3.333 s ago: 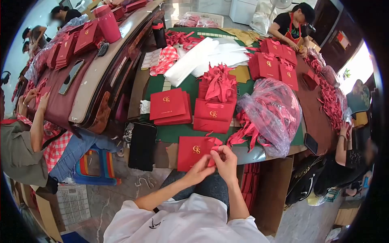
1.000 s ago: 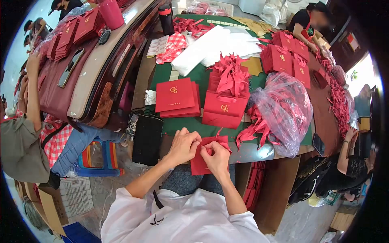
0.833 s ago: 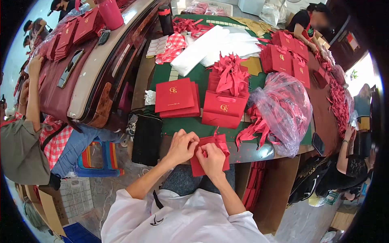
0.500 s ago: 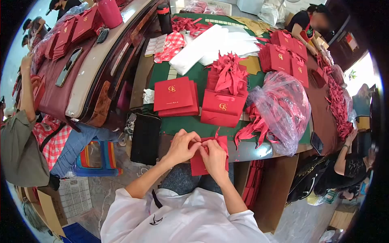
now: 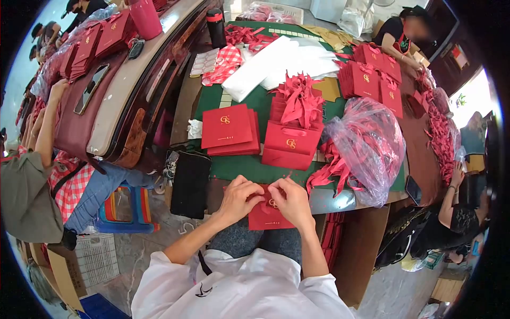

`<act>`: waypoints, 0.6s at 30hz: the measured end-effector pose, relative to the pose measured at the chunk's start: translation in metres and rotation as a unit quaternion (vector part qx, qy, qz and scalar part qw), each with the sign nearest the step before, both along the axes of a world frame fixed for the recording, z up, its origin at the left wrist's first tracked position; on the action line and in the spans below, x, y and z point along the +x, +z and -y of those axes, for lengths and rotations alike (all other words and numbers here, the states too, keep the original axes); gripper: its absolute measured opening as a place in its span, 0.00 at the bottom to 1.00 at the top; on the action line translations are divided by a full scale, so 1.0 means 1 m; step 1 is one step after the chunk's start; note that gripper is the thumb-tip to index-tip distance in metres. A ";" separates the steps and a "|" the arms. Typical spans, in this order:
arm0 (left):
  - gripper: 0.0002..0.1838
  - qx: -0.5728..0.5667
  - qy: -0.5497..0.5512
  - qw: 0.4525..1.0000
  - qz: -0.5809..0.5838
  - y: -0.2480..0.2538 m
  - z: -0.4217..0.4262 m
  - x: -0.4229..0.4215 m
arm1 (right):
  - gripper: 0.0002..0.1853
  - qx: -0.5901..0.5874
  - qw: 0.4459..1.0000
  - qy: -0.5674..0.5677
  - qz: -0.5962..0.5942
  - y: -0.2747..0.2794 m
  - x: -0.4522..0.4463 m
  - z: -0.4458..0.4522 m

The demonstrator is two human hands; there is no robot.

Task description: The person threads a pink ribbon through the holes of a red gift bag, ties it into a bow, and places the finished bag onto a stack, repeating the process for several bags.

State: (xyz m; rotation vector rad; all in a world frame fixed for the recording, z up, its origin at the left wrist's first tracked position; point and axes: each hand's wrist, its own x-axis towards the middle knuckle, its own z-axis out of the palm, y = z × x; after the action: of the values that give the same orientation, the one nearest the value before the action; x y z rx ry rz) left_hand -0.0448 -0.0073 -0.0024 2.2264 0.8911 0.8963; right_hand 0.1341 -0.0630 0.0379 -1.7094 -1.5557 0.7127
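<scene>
A small red paper gift bag [image 5: 270,219] with a gold logo is in front of me at the table edge, over my lap. My left hand [image 5: 240,201] is closed, thumb and fingers pinching at the bag's upper left edge. At the upper right, my right hand [image 5: 291,201] pinches the same bag, its fingers partly covering the logo. Whether a ribbon lies between my fingertips I cannot tell. Just beyond my hands lie a stack of flat red bags [image 5: 226,126] and a row of red bags [image 5: 291,143] topped with red ribbons [image 5: 302,101].
At the right, a clear plastic bag [image 5: 366,149] holds red ribbons. A black pouch [image 5: 190,183] lies at the left edge. Farther back are white sheets [image 5: 260,69], a black bottle [image 5: 215,29] and more red bags [image 5: 366,80]. Other people work on both sides.
My hands have moved slightly apart along the bag's top edge. The bag's logo face now shows between them. At the left, another person's arm has shifted.
</scene>
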 end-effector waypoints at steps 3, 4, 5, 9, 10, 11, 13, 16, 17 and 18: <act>0.10 0.039 -0.013 0.999 0.005 0.001 0.003 0.001 | 0.09 -0.032 0.999 0.018 0.015 0.003 0.005 0.001; 0.10 0.065 -0.020 0.998 0.004 0.002 0.003 0.001 | 0.09 -0.053 0.997 0.037 0.041 0.004 0.008 0.001; 0.10 0.065 -0.021 0.998 0.005 0.003 0.005 0.001 | 0.09 -0.053 0.997 0.036 0.042 0.004 0.011 0.001; 0.08 0.129 -0.068 0.989 -0.004 0.013 0.008 0.003 | 0.09 -0.066 0.994 0.087 0.005 0.000 0.018 -0.002; 0.06 0.147 -0.082 0.986 -0.001 0.015 0.009 0.005 | 0.09 -0.091 0.993 0.075 -0.026 0.000 0.018 -0.003; 0.06 0.147 -0.083 0.986 0.000 0.015 0.008 0.005 | 0.09 -0.091 0.993 0.074 -0.025 0.002 0.018 -0.004; 0.06 0.139 -0.073 0.988 0.002 0.016 0.007 0.005 | 0.12 -0.115 0.992 0.037 -0.043 0.007 0.016 -0.006; 0.07 0.071 -0.063 0.995 0.009 0.017 0.004 0.005 | 0.13 -0.126 0.989 0.006 -0.079 -0.006 0.013 -0.008; 0.07 0.070 -0.064 0.995 0.010 0.016 0.003 0.005 | 0.13 -0.127 0.989 0.006 -0.079 -0.012 0.012 -0.009; 0.07 0.043 -0.074 0.996 0.008 0.015 0.001 0.004 | 0.12 -0.112 0.988 -0.028 -0.097 -0.016 0.011 -0.012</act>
State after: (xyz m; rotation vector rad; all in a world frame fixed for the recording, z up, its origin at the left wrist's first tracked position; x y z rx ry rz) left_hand -0.0409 -0.0085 0.0123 2.3214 0.6809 0.8959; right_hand 0.1448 -0.0509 0.0217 -1.7768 -1.3285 1.0263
